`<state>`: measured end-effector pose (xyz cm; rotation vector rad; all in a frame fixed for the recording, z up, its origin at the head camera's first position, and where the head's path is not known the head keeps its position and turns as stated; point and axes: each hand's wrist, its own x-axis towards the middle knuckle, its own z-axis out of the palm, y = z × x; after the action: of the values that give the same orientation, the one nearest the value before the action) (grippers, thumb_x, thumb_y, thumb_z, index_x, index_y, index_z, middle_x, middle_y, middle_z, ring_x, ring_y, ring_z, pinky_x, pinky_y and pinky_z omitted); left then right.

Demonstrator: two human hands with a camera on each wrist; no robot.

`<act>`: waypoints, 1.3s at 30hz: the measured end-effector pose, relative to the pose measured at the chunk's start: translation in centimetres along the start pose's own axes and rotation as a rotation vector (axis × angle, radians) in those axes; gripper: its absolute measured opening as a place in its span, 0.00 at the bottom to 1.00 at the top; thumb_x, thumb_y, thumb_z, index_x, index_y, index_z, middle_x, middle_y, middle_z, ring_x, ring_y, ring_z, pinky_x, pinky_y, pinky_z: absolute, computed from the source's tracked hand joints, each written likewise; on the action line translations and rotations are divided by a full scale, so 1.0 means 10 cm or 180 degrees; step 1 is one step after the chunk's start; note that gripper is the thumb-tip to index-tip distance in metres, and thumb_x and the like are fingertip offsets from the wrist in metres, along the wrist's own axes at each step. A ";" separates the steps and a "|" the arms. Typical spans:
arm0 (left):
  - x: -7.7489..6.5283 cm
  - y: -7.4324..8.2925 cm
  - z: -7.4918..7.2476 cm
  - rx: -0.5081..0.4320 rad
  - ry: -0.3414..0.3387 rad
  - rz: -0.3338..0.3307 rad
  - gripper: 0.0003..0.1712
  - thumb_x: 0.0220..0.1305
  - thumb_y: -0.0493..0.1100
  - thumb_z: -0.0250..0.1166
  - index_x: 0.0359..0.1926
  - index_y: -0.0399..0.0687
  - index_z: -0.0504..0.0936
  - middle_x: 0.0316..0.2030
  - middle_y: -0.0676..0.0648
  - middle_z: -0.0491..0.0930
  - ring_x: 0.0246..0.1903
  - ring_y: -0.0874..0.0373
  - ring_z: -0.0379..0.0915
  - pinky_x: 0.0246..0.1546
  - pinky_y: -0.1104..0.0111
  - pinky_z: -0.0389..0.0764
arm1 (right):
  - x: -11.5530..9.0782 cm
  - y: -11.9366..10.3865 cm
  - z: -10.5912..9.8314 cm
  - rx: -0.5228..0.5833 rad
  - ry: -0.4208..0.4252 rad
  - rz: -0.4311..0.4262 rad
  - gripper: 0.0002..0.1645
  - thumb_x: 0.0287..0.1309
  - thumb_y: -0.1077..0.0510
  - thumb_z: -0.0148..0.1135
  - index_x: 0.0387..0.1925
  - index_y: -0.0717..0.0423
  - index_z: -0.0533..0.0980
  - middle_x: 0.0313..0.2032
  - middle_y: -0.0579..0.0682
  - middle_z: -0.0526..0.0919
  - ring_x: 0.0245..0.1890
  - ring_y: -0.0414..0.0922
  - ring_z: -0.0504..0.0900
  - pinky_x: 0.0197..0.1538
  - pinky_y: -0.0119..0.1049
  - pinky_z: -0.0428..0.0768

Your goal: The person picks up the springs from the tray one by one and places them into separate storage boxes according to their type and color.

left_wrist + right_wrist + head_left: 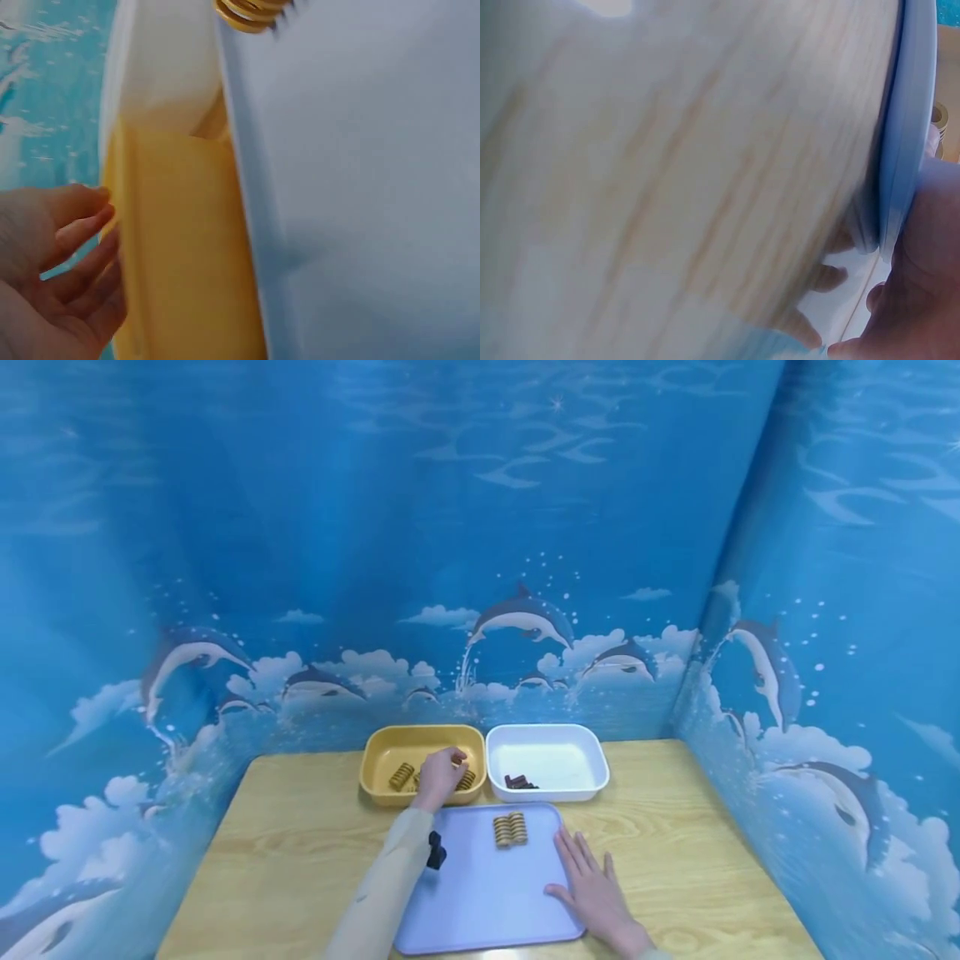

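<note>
My left hand reaches into the yellow bin, among ridged tan-and-brown rolls. In the left wrist view its bent fingers pass behind the wall of the yellow bin. The fingertips are hidden there, and I cannot tell whether they hold a roll. With fingers spread, my right hand rests on the right edge of the lilac tray. Two ridged rolls lie side by side near the tray's far edge.
Right of the yellow bin stands a white bin with small dark brown pieces in its near left corner. A black device sits at my left wrist, over the tray. Blue dolphin curtains enclose the wooden table.
</note>
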<state>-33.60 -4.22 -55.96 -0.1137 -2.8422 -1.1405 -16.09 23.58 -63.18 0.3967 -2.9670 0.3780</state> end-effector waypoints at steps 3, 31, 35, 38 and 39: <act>-0.06 0.04 -0.05 -0.0170 0.0175 0.0235 0.07 0.64 0.38 0.69 0.42 0.40 0.87 0.36 0.45 0.88 0.36 0.51 0.85 0.39 0.58 0.85 | -0.01 0.02 -0.01 -0.0017 0.0043 -0.0001 0.50 0.61 0.34 0.61 0.75 0.57 0.61 0.76 0.55 0.61 0.74 0.61 0.61 0.65 0.78 0.58; -0.86 0.22 0.47 -0.1018 0.0070 0.0724 0.17 0.53 0.30 0.75 0.45 0.36 0.84 0.40 0.41 0.87 0.40 0.47 0.84 0.42 0.62 0.87 | -0.01 0.10 0.05 -0.0009 0.0124 -0.0037 0.50 0.61 0.34 0.62 0.75 0.57 0.61 0.75 0.55 0.61 0.74 0.60 0.61 0.65 0.77 0.58; -0.95 0.25 0.60 -0.0631 0.0074 0.0761 0.21 0.51 0.35 0.78 0.47 0.40 0.84 0.44 0.44 0.86 0.45 0.48 0.82 0.47 0.58 0.84 | 0.00 0.08 0.06 -0.0018 0.0110 -0.0048 0.50 0.61 0.34 0.62 0.75 0.57 0.61 0.76 0.55 0.61 0.74 0.60 0.60 0.65 0.77 0.58; -0.99 0.25 0.66 -0.0445 0.0176 0.0872 0.24 0.45 0.37 0.81 0.46 0.42 0.84 0.43 0.43 0.85 0.45 0.48 0.81 0.50 0.55 0.82 | 0.00 0.06 0.06 -0.0001 0.0135 -0.0075 0.50 0.61 0.34 0.62 0.75 0.57 0.62 0.75 0.56 0.62 0.74 0.60 0.61 0.65 0.78 0.58; -1.00 0.25 0.68 -0.0412 0.0213 0.0900 0.24 0.44 0.36 0.82 0.45 0.42 0.84 0.43 0.43 0.85 0.45 0.47 0.80 0.50 0.55 0.81 | 0.00 0.06 0.06 0.0007 0.0150 -0.0088 0.50 0.61 0.34 0.62 0.75 0.57 0.62 0.75 0.56 0.62 0.73 0.61 0.61 0.64 0.78 0.58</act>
<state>-23.68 1.85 -60.16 -0.4598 -2.5865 -1.2362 -16.29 23.96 -63.88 0.4228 -2.9126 0.3823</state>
